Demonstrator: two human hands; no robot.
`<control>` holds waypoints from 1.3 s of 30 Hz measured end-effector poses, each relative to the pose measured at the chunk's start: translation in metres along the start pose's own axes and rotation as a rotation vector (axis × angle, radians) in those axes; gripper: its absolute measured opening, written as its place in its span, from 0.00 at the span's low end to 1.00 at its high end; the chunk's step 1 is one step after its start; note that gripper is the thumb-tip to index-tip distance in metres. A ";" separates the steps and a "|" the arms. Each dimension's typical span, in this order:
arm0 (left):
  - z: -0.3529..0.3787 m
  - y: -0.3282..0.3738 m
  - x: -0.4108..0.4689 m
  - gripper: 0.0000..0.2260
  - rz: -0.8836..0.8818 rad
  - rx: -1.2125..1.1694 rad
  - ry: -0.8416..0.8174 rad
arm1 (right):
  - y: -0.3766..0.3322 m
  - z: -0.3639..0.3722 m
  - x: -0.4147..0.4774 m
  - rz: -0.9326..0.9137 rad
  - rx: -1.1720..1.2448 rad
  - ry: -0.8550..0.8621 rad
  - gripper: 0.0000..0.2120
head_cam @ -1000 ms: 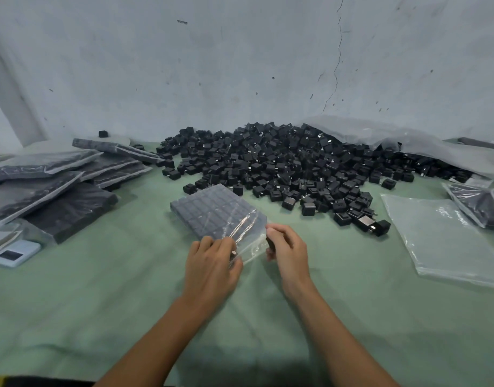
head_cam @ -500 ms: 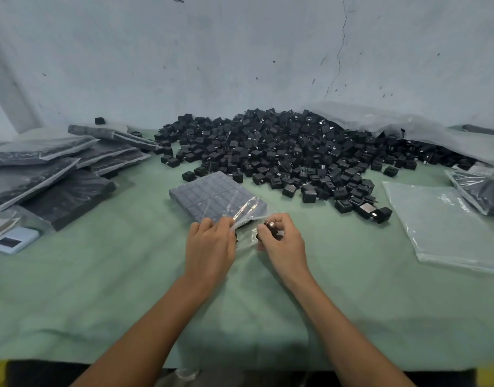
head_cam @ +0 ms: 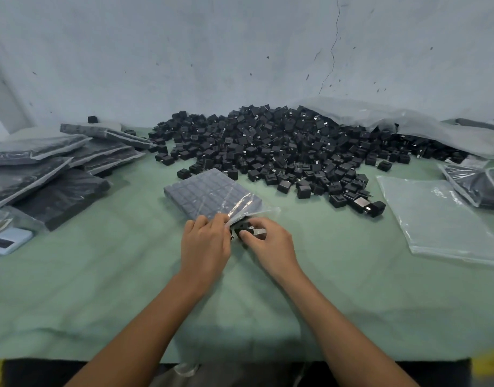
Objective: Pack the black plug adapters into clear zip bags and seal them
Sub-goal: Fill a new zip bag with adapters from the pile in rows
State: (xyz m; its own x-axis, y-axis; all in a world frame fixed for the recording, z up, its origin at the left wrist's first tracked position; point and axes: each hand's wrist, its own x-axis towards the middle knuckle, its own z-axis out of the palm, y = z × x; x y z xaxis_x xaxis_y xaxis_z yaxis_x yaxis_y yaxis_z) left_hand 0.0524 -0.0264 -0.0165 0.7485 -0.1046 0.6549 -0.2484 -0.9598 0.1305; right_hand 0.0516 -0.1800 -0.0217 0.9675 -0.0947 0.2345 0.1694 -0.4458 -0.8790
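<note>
Fingers of the right hand (head_cam: 269, 245) pinch a black plug adapter (head_cam: 244, 229) at the mouth of the zip bag (head_cam: 209, 192), which lies on the counter (head_cam: 100, 275) stretching away to the left, while fingers of the left hand (head_cam: 205, 243) pinch its lip up.

A single wide-angle view, worn on the person's head, faces forward and down over the surface (head_cam: 100, 289) to the wall (head_cam: 240, 51) behind. It sits close: left hand (head_cam: 205, 244) and right hand (head_cam: 271, 245) lie near centre, forearms entering from the bottom edge.
</note>
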 end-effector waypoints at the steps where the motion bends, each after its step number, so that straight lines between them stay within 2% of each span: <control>1: 0.000 0.000 0.000 0.08 0.000 0.001 0.003 | -0.002 0.001 0.002 0.009 -0.042 0.012 0.11; 6: 0.000 0.000 -0.001 0.12 0.025 0.008 0.020 | -0.013 0.013 0.007 0.111 -0.064 0.062 0.10; 9: 0.000 0.000 -0.001 0.13 0.035 0.009 0.035 | -0.013 0.017 0.004 0.084 -0.122 0.016 0.10; 13: 0.001 -0.001 -0.003 0.11 0.033 0.009 0.037 | -0.011 0.013 0.003 0.046 -0.123 -0.063 0.11; 16: 0.002 -0.001 -0.010 0.05 0.042 -0.019 0.036 | -0.009 0.012 0.004 0.022 -0.222 -0.090 0.11; 20: 0.003 -0.002 -0.019 0.06 0.037 -0.066 0.013 | -0.007 0.016 0.005 0.026 -0.355 -0.131 0.15; 26: 0.000 -0.002 -0.015 0.06 0.029 -0.107 -0.096 | -0.008 0.014 0.006 0.032 -0.377 -0.153 0.14; 30: -0.001 -0.002 -0.010 0.13 0.044 -0.194 -0.218 | -0.007 0.014 0.006 0.016 -0.406 -0.178 0.12; 35: -0.004 -0.002 -0.010 0.14 0.038 -0.211 -0.210 | -0.006 0.013 0.007 -0.011 -0.405 -0.201 0.12; 39: -0.003 -0.001 -0.013 0.14 0.041 -0.188 -0.208 | -0.004 0.000 0.004 -0.064 -0.304 -0.258 0.10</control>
State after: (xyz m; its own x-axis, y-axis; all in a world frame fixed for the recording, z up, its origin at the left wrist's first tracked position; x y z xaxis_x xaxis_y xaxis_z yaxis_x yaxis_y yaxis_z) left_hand 0.0411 -0.0231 -0.0234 0.8408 -0.2120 0.4980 -0.3762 -0.8904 0.2561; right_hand 0.0543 -0.1788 -0.0170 0.9788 0.1509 0.1388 0.2048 -0.6900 -0.6943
